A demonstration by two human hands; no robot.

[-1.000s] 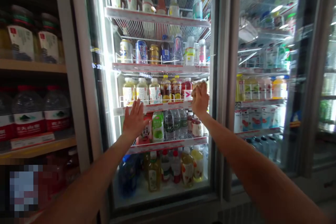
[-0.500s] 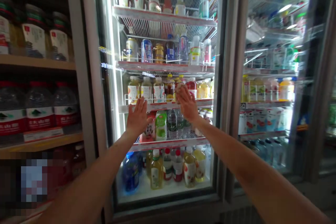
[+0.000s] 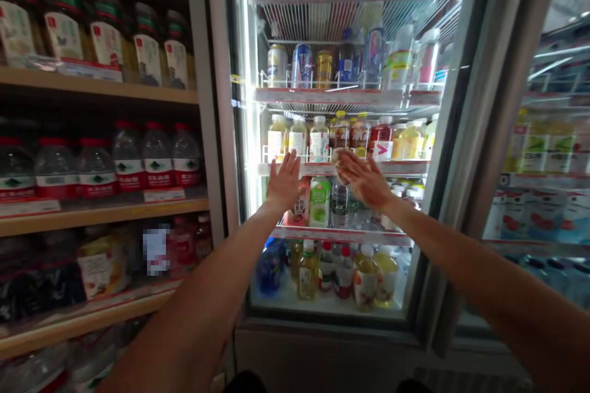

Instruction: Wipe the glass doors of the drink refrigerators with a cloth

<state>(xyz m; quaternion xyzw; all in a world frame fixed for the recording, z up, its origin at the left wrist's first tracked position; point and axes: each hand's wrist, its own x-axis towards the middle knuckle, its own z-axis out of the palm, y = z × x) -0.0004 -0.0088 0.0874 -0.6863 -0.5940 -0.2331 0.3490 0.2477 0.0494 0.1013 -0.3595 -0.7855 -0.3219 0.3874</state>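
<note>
My left hand (image 3: 286,181) lies flat and open against the glass door (image 3: 405,221) of a lit drinks fridge, fingers up, at the height of the third shelf. My right hand (image 3: 366,179) is just to its right on the same glass, its fingers pressed on a small pale cloth (image 3: 338,158) that shows only at the fingertips. Behind the glass stand rows of bottles (image 3: 318,138) and cans (image 3: 302,64) on white wire shelves.
A grey door frame (image 3: 461,135) separates this door from a second glass door (image 3: 548,166) on the right. On the left, wooden shelves (image 3: 101,215) carry large water bottles (image 3: 124,156) and jars (image 3: 106,37). Bottles also fill the fridge floor (image 3: 332,270).
My right hand slid left across the glass, from the door's right edge to near my left hand. The view swung so the fridge sits further right and more wooden shelving shows.
</note>
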